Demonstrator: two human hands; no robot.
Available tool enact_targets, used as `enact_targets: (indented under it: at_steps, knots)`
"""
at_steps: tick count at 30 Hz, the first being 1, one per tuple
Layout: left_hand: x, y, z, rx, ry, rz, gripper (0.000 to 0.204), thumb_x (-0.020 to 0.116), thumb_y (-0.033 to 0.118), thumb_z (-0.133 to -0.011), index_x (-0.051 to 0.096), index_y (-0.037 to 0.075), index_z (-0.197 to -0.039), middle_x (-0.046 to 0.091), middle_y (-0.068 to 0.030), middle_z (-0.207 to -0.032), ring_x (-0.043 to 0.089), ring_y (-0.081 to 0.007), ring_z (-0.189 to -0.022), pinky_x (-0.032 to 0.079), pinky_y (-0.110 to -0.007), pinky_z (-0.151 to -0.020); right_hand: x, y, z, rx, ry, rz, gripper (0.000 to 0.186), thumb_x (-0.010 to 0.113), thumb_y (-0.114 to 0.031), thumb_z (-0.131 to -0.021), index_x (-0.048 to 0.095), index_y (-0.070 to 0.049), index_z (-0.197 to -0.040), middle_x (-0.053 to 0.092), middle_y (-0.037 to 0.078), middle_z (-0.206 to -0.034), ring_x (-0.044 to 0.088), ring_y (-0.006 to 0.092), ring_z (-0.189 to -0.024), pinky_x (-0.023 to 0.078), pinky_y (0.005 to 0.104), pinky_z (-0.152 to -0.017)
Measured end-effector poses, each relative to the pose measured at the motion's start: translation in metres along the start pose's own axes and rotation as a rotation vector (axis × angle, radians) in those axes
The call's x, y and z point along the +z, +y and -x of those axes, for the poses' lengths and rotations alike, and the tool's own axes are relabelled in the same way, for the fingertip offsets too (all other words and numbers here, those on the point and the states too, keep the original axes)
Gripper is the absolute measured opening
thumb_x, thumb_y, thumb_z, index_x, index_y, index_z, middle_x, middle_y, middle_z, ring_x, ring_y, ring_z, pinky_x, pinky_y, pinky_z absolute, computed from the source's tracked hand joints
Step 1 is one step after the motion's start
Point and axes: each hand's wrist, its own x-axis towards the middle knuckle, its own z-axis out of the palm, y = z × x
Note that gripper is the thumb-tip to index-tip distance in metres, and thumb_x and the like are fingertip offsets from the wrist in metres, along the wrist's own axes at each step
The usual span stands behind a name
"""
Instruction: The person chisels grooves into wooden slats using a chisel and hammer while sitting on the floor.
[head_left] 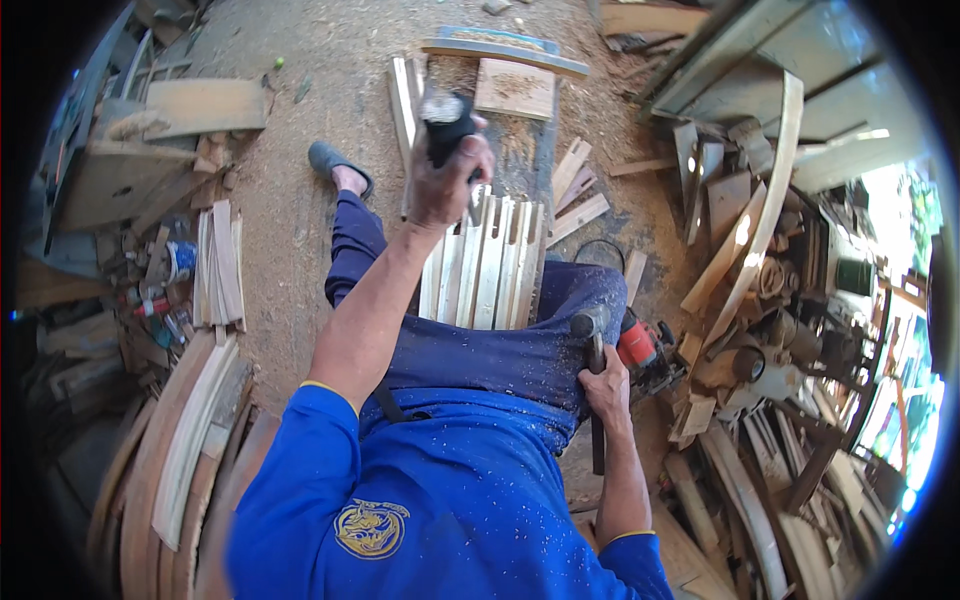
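Observation:
My left hand (450, 180) is closed round a chisel-like tool (445, 125) with a dark handle and pale top, held over a row of several pale slotted wooden strips (480, 270) between my legs; part of its blade shows above them. My right hand (603, 388) grips a hammer (590, 323) beside my right thigh, head up. Just right of it sits a red and black power tool (636, 342). A wooden block (515, 90) with shavings lies beyond the strips, near a blue-grey bar (505, 55).
Loose slotted pieces (578, 220) lie right of the strips on the sawdust-covered floor (260, 130). Stacked curved boards (185, 450) stand at my lower left, scrap wood (200, 110) at upper left. Long curved planks (755, 220), panels and machinery crowd my right side.

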Motion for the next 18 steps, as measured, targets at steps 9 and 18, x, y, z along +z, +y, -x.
enact_targets:
  at_steps: [9, 18]
  knots:
    - [0.006, -0.005, -0.008, -0.006, -0.010, -0.079, 0.050, 0.076, 0.048, -0.085, 0.059, 0.004, -0.104, 0.062, -0.0020, -0.076, 0.059, -0.0089, -0.060, 0.054, -0.023, -0.053, 0.004, -0.005, 0.001, -0.029, -0.015, -0.012, 0.027, 0.061, -0.013, -0.071, 0.055, -0.001, -0.094, 0.056, 0.017, -0.072, 0.056, 0.0314, -0.066, 0.047, 0.0421, -0.068]
    - [0.006, 0.000, -0.008, -0.065, 0.028, -0.054, 0.040, 0.080, 0.034, -0.084, 0.066, 0.004, -0.105, 0.070, -0.0003, -0.082, 0.061, -0.0064, -0.072, 0.052, -0.025, -0.067, 0.005, -0.005, -0.002, -0.028, -0.021, -0.065, 0.025, 0.060, -0.011, -0.070, 0.055, 0.000, -0.093, 0.056, 0.014, -0.072, 0.056, 0.0268, -0.065, 0.048, 0.0401, -0.065]
